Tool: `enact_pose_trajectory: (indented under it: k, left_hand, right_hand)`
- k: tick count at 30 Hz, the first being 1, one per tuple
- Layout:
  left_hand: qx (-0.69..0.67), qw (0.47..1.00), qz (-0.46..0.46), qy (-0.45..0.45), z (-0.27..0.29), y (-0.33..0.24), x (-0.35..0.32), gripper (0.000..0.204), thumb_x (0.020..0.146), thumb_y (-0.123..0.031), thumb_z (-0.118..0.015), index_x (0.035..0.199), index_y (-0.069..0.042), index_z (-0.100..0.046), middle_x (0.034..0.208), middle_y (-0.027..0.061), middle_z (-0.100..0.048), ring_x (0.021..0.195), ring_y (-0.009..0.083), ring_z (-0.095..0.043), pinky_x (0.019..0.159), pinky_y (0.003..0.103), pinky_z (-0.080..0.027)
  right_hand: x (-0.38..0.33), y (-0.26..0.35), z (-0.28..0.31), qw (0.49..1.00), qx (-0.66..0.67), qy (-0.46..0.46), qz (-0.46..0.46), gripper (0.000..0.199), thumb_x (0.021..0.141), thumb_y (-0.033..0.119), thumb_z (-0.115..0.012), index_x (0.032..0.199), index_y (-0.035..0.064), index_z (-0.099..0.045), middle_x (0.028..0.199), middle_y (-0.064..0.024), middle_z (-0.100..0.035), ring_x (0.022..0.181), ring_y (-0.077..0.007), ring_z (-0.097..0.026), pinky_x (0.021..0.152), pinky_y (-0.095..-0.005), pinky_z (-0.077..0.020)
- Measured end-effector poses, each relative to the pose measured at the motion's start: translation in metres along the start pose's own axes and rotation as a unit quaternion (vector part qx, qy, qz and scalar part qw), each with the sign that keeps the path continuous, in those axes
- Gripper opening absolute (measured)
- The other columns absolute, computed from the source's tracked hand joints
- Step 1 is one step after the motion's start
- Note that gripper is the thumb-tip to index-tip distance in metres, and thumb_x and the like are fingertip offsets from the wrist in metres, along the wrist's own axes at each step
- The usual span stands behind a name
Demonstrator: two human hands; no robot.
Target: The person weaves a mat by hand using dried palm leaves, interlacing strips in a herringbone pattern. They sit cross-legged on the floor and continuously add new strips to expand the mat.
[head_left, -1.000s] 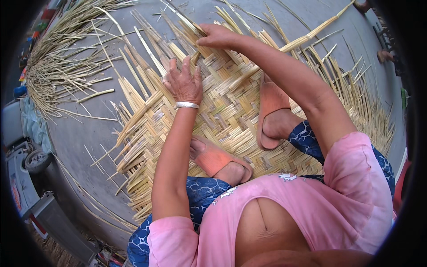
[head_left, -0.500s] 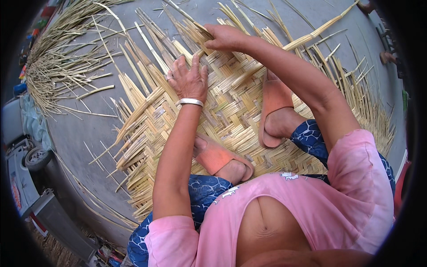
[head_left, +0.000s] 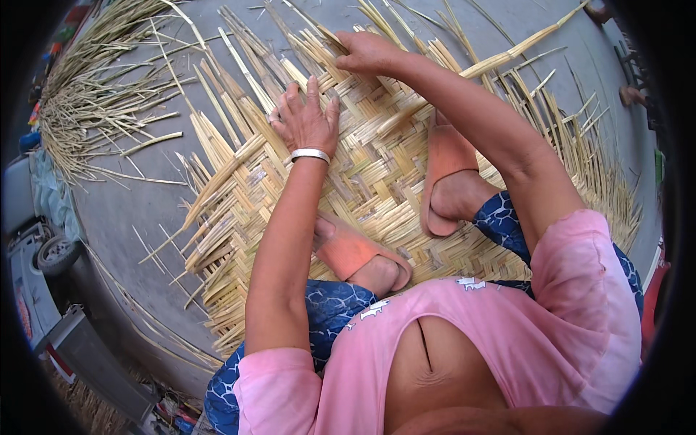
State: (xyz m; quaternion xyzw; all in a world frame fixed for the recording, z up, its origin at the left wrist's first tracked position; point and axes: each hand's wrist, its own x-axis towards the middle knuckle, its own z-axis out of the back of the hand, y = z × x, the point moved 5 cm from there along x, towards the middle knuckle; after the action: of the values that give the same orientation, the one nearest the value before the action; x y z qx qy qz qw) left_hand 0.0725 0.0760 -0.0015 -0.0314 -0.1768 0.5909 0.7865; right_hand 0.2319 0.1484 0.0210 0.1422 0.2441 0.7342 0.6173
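Okay, head view: left hand [head_left: 307, 125] has edged forward, fingers spread over the woven mat [head_left: 373, 177], not gripping. Right hand [head_left: 370, 54] seems pinched on a strip [head_left: 334, 42] near the far edge. Mat lies under the sandals [head_left: 451, 154]; loose ends [head_left: 212, 138] suggest weaving's unfinished.

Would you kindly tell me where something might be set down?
Bare grey floor lies left of the woven yellow mat, below the loose tan stalk pile. The mat's far edge is crowded: splayed strips, left hand, right hand.
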Motion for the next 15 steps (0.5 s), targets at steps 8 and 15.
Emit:
enact_pose_trajectory:
  k: [8,15]
  left_hand:
    - [0.045,0.996,0.035,0.063,0.002,-0.008,0.004,0.045,0.086,-0.046,-0.045,0.125,-0.024,-0.050,0.130,0.0115,-0.038,0.121,0.0287,-0.034,0.098,0.051,-0.020]
    - [-0.001,0.997,0.067,0.030,0.001,-0.007,-0.002,0.044,0.081,-0.043,-0.054,0.121,-0.023,-0.053,0.130,0.0096,-0.039,0.120,0.0272,-0.035,0.099,0.050,-0.020]
  right_hand:
    - [-0.004,-0.005,-0.009,0.999,0.012,-0.020,-0.030,0.036,0.074,0.026,-0.055,0.101,0.0032,-0.053,0.091,-0.0219,-0.062,0.089,-0.0371,-0.058,0.078,-0.0433,-0.0460]
    - [-0.016,-0.008,-0.016,0.998,0.045,-0.038,-0.035,0.037,0.073,0.024,-0.057,0.100,0.0003,-0.049,0.085,-0.0242,-0.059,0.083,-0.0401,-0.056,0.074,-0.0459,-0.0436]
